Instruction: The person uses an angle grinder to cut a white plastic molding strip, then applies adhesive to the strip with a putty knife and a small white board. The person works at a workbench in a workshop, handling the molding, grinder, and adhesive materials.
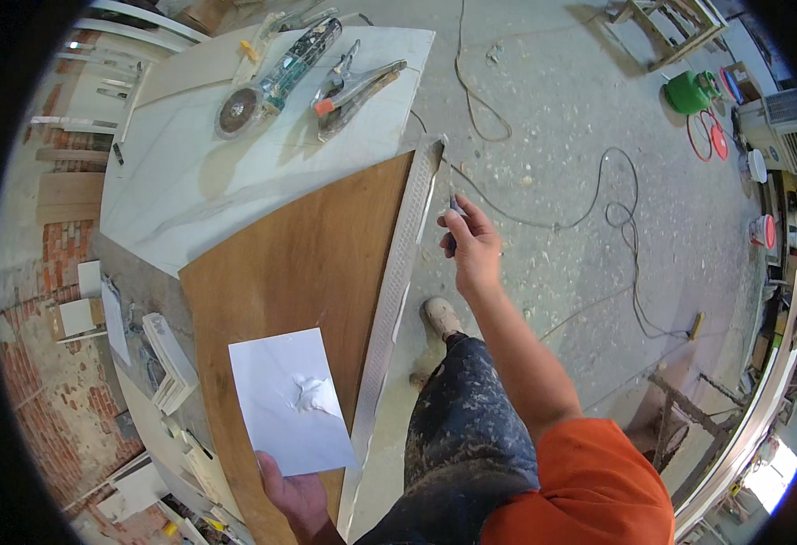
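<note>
left hand (294, 495) holds white sheet (289, 400) bearing white paste (315, 394).

A workshop — angle grinder (276, 82) and clamps (353, 91) on the desk (180, 191), cables (598, 209) across a dusty concrete floor (553, 109), bare brick walls (35, 400).

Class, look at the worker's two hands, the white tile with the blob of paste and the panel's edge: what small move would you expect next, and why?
Probably the right hand brings its small tool back to the paste to load it. The left hand holds the white tile up like a palette, and the tool sits by the panel's pale edge strip.
</note>
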A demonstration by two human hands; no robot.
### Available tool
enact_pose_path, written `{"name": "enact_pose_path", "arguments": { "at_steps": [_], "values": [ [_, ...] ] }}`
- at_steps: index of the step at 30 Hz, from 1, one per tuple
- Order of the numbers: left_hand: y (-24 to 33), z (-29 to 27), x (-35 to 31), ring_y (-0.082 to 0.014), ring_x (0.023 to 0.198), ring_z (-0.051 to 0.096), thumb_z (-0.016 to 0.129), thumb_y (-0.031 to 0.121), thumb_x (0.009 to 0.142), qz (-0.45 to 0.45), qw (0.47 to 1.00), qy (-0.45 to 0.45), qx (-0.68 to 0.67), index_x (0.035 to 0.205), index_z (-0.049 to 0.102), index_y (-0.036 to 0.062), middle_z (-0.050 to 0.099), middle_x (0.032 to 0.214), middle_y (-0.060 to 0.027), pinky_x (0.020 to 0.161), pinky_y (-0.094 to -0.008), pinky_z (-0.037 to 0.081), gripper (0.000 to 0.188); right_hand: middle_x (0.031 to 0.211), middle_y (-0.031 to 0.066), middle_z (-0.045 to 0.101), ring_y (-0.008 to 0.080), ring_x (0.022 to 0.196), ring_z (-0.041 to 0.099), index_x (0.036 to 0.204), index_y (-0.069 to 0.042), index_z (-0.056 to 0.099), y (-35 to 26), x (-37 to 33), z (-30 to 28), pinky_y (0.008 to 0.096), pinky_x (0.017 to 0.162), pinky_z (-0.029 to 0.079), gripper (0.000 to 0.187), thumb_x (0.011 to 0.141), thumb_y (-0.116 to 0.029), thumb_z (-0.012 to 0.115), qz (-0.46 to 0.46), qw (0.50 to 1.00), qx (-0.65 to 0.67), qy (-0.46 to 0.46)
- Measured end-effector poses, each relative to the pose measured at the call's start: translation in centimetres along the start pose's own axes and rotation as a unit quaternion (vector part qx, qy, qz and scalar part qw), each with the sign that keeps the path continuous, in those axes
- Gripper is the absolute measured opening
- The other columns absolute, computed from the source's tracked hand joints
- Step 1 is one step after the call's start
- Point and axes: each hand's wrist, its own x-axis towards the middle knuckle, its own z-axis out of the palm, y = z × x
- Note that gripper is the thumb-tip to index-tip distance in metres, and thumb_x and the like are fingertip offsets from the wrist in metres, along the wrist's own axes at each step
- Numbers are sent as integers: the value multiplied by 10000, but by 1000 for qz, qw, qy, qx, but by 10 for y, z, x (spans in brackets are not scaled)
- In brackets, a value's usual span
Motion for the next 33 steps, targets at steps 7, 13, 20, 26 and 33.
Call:
{"name": "enact_pose_path", "arguments": {
  "at_steps": [7,13,20,26,33],
  "values": [
    [1,-4,3,-318,1375,449,533,389,1036,-4,1000,-1,18,1534,353,31,451,1525,-143,1149,-491,349,639,951,23,653,80,760,563,1348,-6,614,23,-23,-12,245,651,489,423,954,-140,690,-11,998,-60,20],
    [3,-13,-4,-327,1373,444,519,368,1046,-8,1000,-24,-5,1524,365,29,443,1524,-157,1157,-507,334,606,939,4,647,74,757,565,1343,-11,624,31,-30,-18,237,655,485,426,947,-144,703,-43,992,-112,46],
    [3,-49,-32,-319,1369,456,500,357,1054,9,999,-20,-31,1510,377,14,468,1504,-159,1157,-508,336,583,928,20,678,98,789,596,1294,1,655,-21,-131,-33,257,685,496,394,917,-96,718,-8,986,-127,-105],
    [8,-111,-66,-278,1347,490,506,291,1049,45,995,-63,-65,1492,403,18,506,1470,-124,1126,-470,373,530,983,149,723,259,865,703,1180,-20,709,-69,-295,-28,340,759,536,325,860,-59,754,-119,814,-357,-441],
    [17,-178,-111,-274,1358,489,470,308,1072,83,991,-85,-66,1500,399,22,502,1486,-123,1128,-477,385,520,998,154,722,292,839,711,1162,-69,726,-47,-404,-19,345,721,545,319,845,-48,751,-166,735,-498,-429]
  ]
}}
